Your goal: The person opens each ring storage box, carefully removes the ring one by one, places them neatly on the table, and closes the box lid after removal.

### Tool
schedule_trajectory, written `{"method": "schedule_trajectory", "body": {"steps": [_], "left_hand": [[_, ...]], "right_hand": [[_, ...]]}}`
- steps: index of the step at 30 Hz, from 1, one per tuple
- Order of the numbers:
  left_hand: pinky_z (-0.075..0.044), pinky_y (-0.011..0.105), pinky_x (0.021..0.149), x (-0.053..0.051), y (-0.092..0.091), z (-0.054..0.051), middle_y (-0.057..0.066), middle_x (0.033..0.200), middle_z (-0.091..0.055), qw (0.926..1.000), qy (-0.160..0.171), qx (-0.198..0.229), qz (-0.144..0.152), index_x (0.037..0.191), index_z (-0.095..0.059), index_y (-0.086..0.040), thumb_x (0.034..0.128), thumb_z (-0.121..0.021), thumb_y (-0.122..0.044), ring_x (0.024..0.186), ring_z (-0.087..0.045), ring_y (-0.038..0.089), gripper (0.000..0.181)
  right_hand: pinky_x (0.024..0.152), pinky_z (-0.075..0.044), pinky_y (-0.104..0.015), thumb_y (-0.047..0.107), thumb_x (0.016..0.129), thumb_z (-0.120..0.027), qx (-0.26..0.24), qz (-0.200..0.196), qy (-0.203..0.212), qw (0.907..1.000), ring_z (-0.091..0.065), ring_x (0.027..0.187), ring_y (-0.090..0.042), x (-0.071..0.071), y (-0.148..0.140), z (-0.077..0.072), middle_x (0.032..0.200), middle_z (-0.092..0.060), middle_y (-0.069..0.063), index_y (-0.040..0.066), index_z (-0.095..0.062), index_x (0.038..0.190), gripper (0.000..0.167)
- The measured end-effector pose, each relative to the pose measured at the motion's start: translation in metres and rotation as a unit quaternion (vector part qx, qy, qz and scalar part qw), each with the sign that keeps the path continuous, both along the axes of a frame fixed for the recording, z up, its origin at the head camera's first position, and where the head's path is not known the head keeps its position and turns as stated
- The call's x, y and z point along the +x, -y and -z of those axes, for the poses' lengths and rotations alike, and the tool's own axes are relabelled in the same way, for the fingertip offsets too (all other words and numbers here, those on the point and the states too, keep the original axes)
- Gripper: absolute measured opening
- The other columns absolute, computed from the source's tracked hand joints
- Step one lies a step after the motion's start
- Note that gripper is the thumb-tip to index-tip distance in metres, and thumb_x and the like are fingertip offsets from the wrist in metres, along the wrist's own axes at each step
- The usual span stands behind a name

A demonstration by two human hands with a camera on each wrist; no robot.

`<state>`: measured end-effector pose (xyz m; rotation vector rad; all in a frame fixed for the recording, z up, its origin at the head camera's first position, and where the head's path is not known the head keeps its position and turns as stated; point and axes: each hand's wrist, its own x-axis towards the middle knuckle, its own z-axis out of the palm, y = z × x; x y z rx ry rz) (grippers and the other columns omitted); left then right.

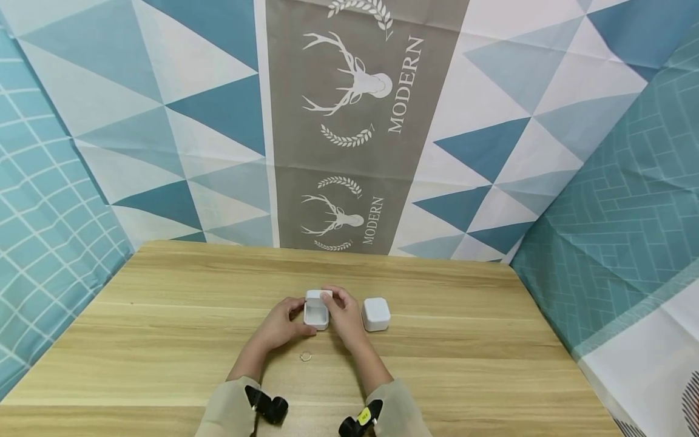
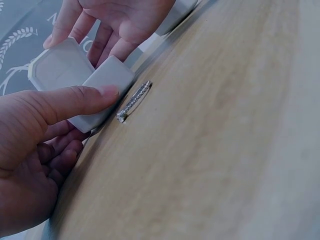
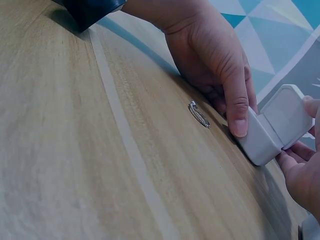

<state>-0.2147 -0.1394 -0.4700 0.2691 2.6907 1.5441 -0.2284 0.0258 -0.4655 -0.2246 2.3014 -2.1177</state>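
A small white ring box stands on the wooden table with its lid raised. Its base is held by my left hand, the thumb lying along the front wall and the fingers around the side. My right hand pinches the raised lid, with the thumb on its inner face or edge. On the tabletop in front of the box lies a silvery ring set with small stones; neither hand touches it. The box's inside shows pale in the head view, and its back is hidden.
Just right of my right hand stands a second white box, closed. The wooden table runs back to a patterned cloth wall, with teal cloth at the right and blue checked cloth at the left.
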Motion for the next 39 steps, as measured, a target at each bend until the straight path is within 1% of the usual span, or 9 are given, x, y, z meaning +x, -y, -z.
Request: {"method": "schedule_trajectory", "body": {"steps": [6, 8, 12, 15, 17, 21, 28, 34, 39], "left_hand": [[-0.041, 0.049, 0.102, 0.002, 0.001, -0.001, 0.013, 0.116, -0.061, 1.0000, -0.007, -0.002, 0.000, 0.124, -0.058, 0.000, 0.0646, -0.084, -0.020, 0.115, -0.053, 0.031, 0.068], [-0.042, 0.050, 0.101, 0.002, 0.002, -0.001, 0.013, 0.115, -0.061, 0.9999, -0.014, -0.007, 0.002, 0.124, -0.058, 0.001, 0.0648, -0.084, -0.020, 0.114, -0.054, 0.032, 0.068], [-0.042, 0.049, 0.101, 0.002, 0.002, 0.000, 0.013, 0.115, -0.061, 0.9999, -0.009, -0.004, 0.002, 0.124, -0.058, 0.000, 0.0648, -0.084, -0.020, 0.114, -0.054, 0.031, 0.068], [-0.041, 0.048, 0.102, 0.002, 0.002, 0.000, 0.012, 0.116, -0.061, 1.0000, -0.002, -0.003, 0.000, 0.125, -0.057, 0.000, 0.0650, -0.084, -0.020, 0.116, -0.053, 0.030, 0.069], [-0.041, 0.048, 0.102, 0.001, 0.002, 0.000, 0.012, 0.116, -0.060, 1.0000, -0.002, -0.006, 0.001, 0.125, -0.057, 0.000, 0.0653, -0.084, -0.021, 0.116, -0.053, 0.030, 0.069], [-0.041, 0.048, 0.102, 0.001, 0.002, 0.000, 0.011, 0.116, -0.060, 1.0000, -0.003, -0.005, 0.003, 0.126, -0.057, 0.000, 0.0653, -0.084, -0.021, 0.116, -0.053, 0.030, 0.069], [-0.040, 0.048, 0.103, 0.001, 0.002, -0.001, 0.012, 0.118, -0.060, 1.0000, 0.001, 0.000, 0.003, 0.126, -0.057, -0.001, 0.0655, -0.084, -0.021, 0.118, -0.052, 0.030, 0.069], [-0.040, 0.048, 0.104, 0.000, 0.001, -0.002, 0.013, 0.119, -0.060, 1.0000, -0.002, -0.003, 0.005, 0.126, -0.057, 0.000, 0.0655, -0.084, -0.021, 0.119, -0.052, 0.031, 0.069], [-0.040, 0.047, 0.104, 0.001, 0.000, -0.002, 0.013, 0.119, -0.059, 1.0000, -0.003, -0.005, 0.006, 0.126, -0.056, 0.001, 0.0661, -0.084, -0.020, 0.118, -0.052, 0.031, 0.069]], "right_hand": [[0.099, -0.046, -0.035, 0.032, 0.092, -0.058, 0.001, -0.002, 0.003, 1.0000, -0.056, 0.114, -0.020, 0.000, 0.000, -0.001, 0.120, -0.061, -0.008, 0.005, -0.061, 0.118, 0.038], [0.099, -0.046, -0.035, 0.031, 0.092, -0.059, -0.001, -0.002, 0.007, 1.0000, -0.056, 0.114, -0.020, 0.000, 0.001, -0.001, 0.121, -0.060, -0.008, 0.005, -0.061, 0.118, 0.037], [0.100, -0.045, -0.035, 0.030, 0.091, -0.059, -0.009, -0.003, 0.010, 0.9999, -0.055, 0.115, -0.021, 0.001, 0.001, -0.001, 0.123, -0.060, -0.009, 0.004, -0.060, 0.119, 0.038], [0.099, -0.046, -0.033, 0.029, 0.091, -0.059, -0.010, -0.004, 0.005, 0.9999, -0.055, 0.115, -0.020, 0.001, 0.001, 0.000, 0.123, -0.060, -0.010, 0.004, -0.060, 0.118, 0.037], [0.099, -0.047, -0.031, 0.029, 0.091, -0.059, -0.011, -0.004, 0.001, 0.9999, -0.056, 0.115, -0.020, 0.001, 0.000, 0.000, 0.123, -0.060, -0.010, 0.004, -0.061, 0.117, 0.036], [0.099, -0.047, -0.032, 0.028, 0.091, -0.060, -0.018, -0.005, -0.004, 0.9998, -0.056, 0.115, -0.020, 0.001, 0.000, 0.002, 0.122, -0.060, -0.010, 0.005, -0.062, 0.115, 0.033], [0.101, -0.045, -0.035, 0.016, 0.092, -0.058, -0.014, -0.012, 0.003, 0.9998, -0.055, 0.117, -0.026, 0.017, -0.001, -0.025, 0.123, -0.059, -0.016, -0.005, -0.058, 0.118, 0.033], [0.102, -0.045, -0.034, 0.016, 0.092, -0.058, -0.017, -0.013, -0.008, 0.9997, -0.054, 0.118, -0.027, 0.016, -0.002, -0.024, 0.124, -0.058, -0.020, -0.007, -0.057, 0.118, 0.034], [0.101, -0.046, -0.031, 0.016, 0.092, -0.059, -0.026, -0.018, -0.005, 0.9995, -0.054, 0.119, -0.026, 0.017, -0.004, -0.023, 0.125, -0.058, -0.019, -0.006, -0.057, 0.119, 0.034]]}}
